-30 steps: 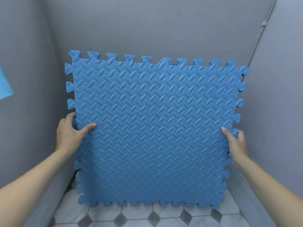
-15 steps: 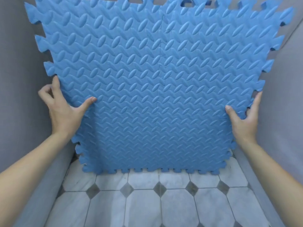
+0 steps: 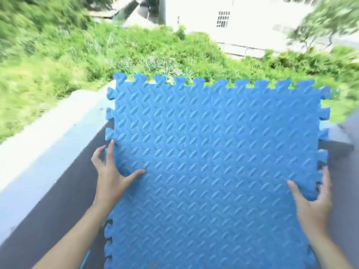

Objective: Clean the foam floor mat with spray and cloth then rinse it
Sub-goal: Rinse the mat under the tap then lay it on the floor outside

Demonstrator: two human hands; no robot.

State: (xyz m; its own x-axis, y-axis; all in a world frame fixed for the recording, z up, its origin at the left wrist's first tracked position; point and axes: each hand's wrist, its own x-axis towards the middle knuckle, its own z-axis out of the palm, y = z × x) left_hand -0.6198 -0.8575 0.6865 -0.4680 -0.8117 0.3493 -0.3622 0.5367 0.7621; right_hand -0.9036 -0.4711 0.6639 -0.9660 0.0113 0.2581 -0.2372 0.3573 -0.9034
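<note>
Mat now carried from the tiled grey-walled corner outdoors, left hand (image 3: 110,177) and right hand (image 3: 312,202) each pinching an edge of the upright foam mat (image 3: 213,162) above dark pavement (image 3: 58,206); no spray, cloth or water visible, cleaning probably unstarted.

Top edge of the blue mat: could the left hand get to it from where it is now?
Probably yes. The left hand grips the foam mat on its left edge, and that edge runs bare up to the top, with nothing in the way.
</note>
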